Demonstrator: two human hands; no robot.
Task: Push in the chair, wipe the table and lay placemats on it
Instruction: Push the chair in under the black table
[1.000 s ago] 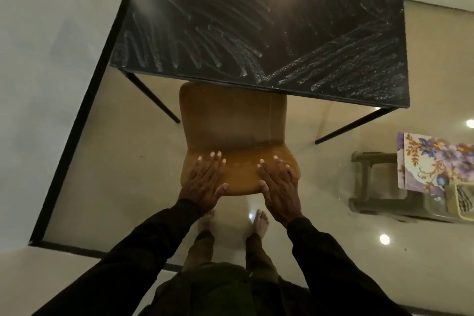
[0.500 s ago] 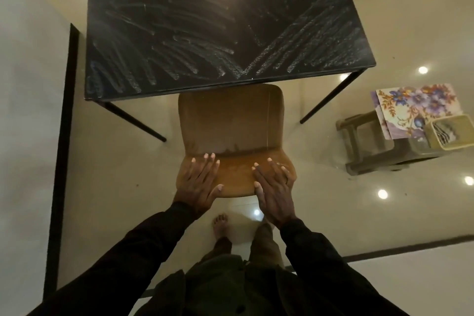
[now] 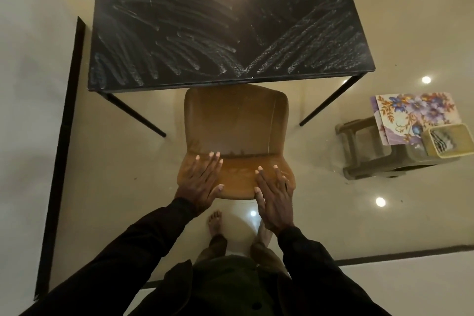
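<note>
Head view, aimed straight down: took in a tan chair (image 3: 236,123) standing between the two near legs of the black table (image 3: 230,20), with the seat's far edge right at the table's near edge; could not tell whether any of the seat lay beneath the top. Found the left hand (image 3: 202,182) laid flat on the left part of the chair's backrest, fingers straight and close together, thumb spread out along the rear edge. Found the right hand (image 3: 275,197) flat on the right part, fingers straight and a little apart, palm hanging past the rear edge. Gripped nothing with either. Noted pale, chalky smear streaks fanned over most of the table top and a glare of light near its middle. Spotted the floral placemats (image 3: 415,113) well apart from the table, off to the right, stacked on a low stool (image 3: 359,151) with a yellow tub (image 3: 447,140) resting on their near corner; could not make out the striped contents of that tub. Saw dark sleeves (image 3: 133,246) on both arms and bare feet (image 3: 215,220) on the glossy beige floor (image 3: 115,187) just behind the chair.
</note>
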